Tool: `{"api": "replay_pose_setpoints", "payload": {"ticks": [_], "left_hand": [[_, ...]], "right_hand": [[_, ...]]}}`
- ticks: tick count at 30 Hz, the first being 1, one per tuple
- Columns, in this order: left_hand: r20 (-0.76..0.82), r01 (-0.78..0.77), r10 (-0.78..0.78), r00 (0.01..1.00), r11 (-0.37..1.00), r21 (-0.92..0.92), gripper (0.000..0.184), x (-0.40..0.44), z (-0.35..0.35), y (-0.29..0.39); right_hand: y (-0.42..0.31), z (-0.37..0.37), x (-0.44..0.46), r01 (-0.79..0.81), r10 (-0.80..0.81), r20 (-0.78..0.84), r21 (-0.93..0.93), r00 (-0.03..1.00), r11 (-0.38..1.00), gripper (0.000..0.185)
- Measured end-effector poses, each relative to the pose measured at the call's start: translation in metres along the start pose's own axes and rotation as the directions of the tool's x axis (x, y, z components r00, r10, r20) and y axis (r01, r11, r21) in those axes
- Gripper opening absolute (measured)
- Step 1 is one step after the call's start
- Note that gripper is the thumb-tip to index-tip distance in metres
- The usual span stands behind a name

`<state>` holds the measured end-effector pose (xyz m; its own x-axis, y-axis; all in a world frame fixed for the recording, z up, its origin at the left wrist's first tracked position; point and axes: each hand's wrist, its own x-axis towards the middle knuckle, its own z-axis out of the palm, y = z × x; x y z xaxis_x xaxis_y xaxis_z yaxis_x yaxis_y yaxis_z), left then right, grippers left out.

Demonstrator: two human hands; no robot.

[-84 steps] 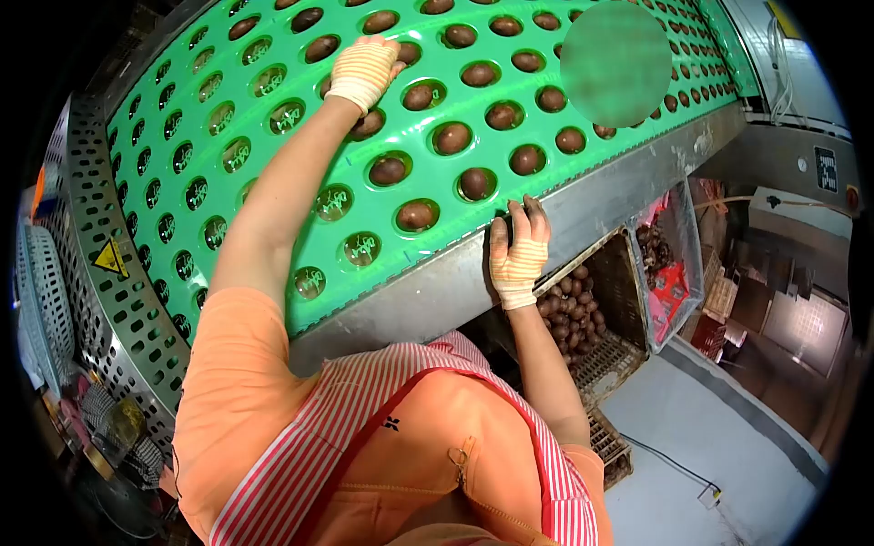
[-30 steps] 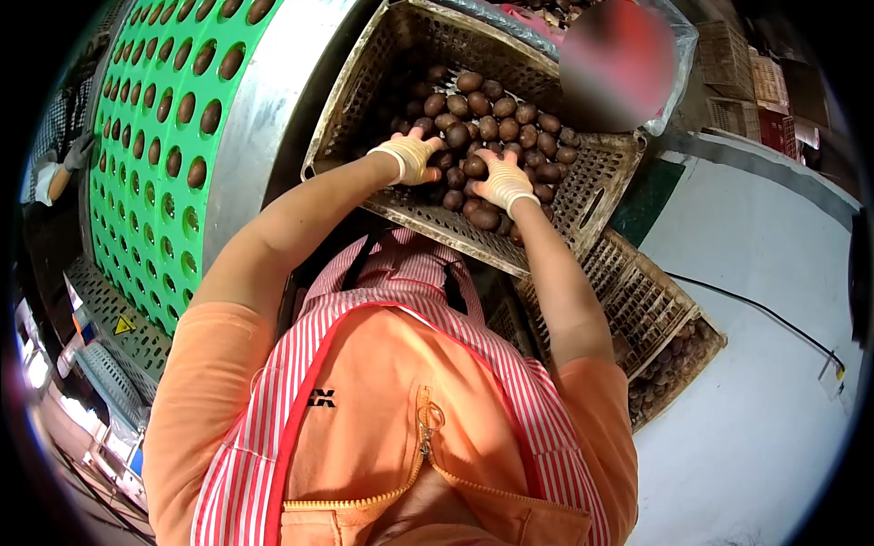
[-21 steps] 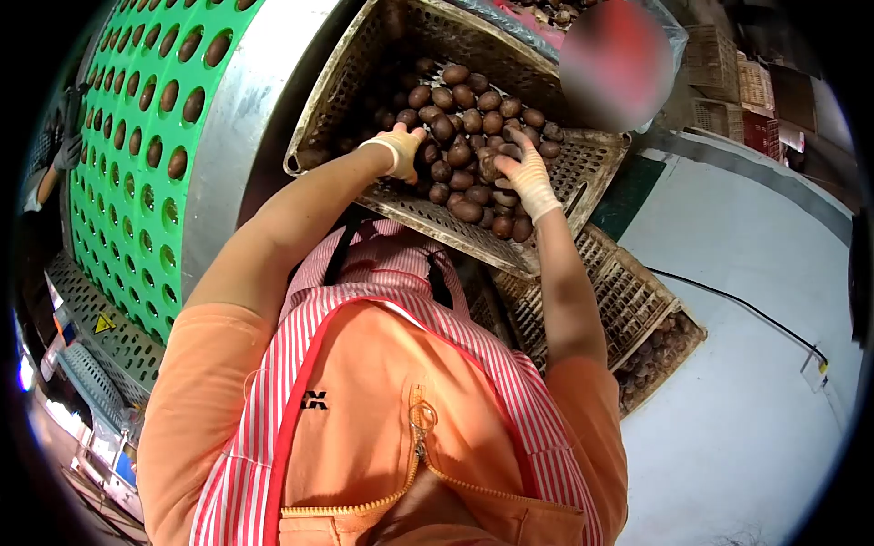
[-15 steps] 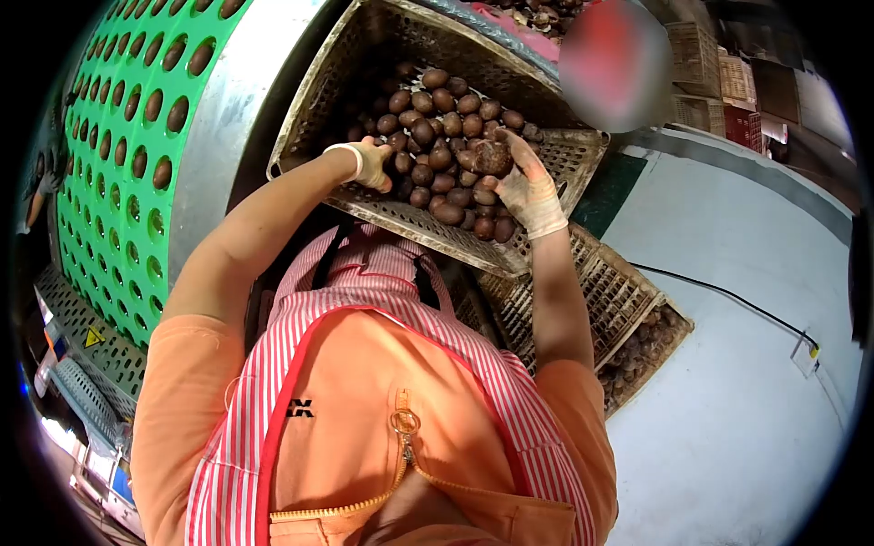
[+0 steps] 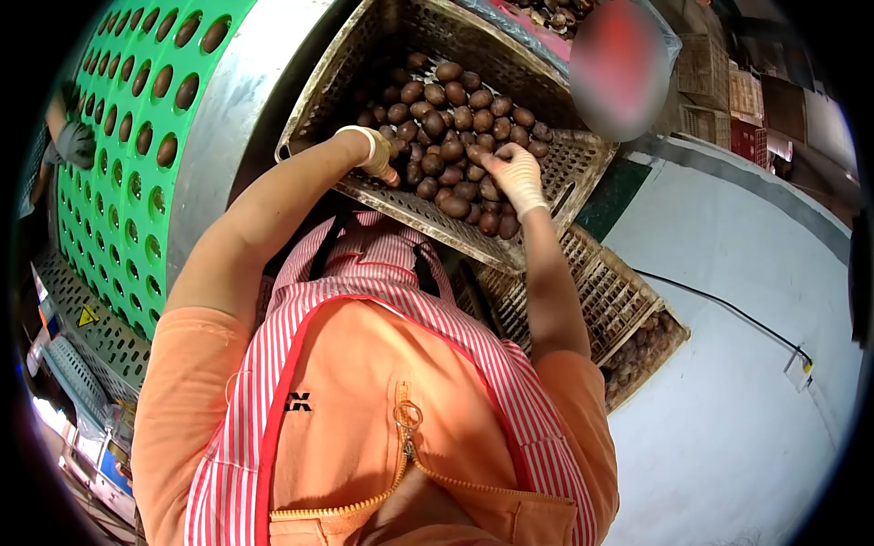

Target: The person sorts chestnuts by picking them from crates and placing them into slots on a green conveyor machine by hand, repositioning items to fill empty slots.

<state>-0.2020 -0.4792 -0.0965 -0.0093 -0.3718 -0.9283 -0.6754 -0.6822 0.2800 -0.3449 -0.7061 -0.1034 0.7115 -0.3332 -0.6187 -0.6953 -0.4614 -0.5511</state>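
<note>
A deep, dirty plastic crate (image 5: 428, 223) in front of me holds a pile of brown egg-shaped things (image 5: 452, 150); I cannot make out their exact kind. My left hand (image 5: 376, 156), partly wrapped in pale material, reaches over the near left side of the crate. Its fingers curl downward by the pile, and what they hold, if anything, is hidden. On the right side of the pile, my right hand (image 5: 515, 176), also wrapped, has thumb and fingers pinched together at one brown egg-shaped thing (image 5: 477, 153).
At left stands a green panel (image 5: 118, 182) with oval holes, several filled with brown pieces, beside a metal edge (image 5: 223, 100). Another person's gloved hand (image 5: 76, 144) is at its far side. A second crate (image 5: 628, 314) sits lower right, near a pale surface (image 5: 728, 364).
My right hand has turned over and closed; the large brown clump against it before no longer shows. My left hand has shifted slightly right, fingers more curled. Another person's gloved hand has appeared at left.
</note>
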Motion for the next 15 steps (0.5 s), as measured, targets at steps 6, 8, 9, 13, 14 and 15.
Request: {"api": "replay_pose_setpoints", "payload": {"ticks": [6,8,9,13,14,15], "left_hand": [[0.131,-0.033,0.045,0.990,0.995,-0.094,0.096,0.009,-0.004,-0.010],[0.134,-0.028,0.041,0.990,0.995,-0.092,0.095,0.007,-0.004,-0.011],[0.137,-0.027,0.040,0.990,0.995,-0.091,0.094,0.005,-0.002,-0.012],[-0.262,-0.246,0.153,0.953,0.894,-0.373,0.067,-0.028,0.012,-0.022],[-0.368,-0.363,0.189,0.910,0.793,-0.489,0.055,-0.024,0.022,-0.027],[-0.452,-0.428,0.213,0.866,0.782,-0.453,0.056,-0.032,0.021,-0.028]], "right_hand": [[0.006,0.056,0.032,0.089,-0.090,0.041,-0.772,0.995,0.630,0.037],[0.014,0.058,0.036,0.112,-0.126,0.038,-0.755,0.991,0.646,0.044],[0.016,0.055,0.035,0.123,-0.142,0.038,-0.747,0.989,0.654,0.048],[0.013,0.026,0.025,0.120,-0.119,0.045,-0.023,0.992,0.993,0.058],[0.012,0.028,0.024,0.031,-0.058,0.103,0.243,0.993,0.969,0.059],[0.014,0.035,0.028,-0.016,-0.080,0.229,0.387,0.970,0.922,0.055]]}}
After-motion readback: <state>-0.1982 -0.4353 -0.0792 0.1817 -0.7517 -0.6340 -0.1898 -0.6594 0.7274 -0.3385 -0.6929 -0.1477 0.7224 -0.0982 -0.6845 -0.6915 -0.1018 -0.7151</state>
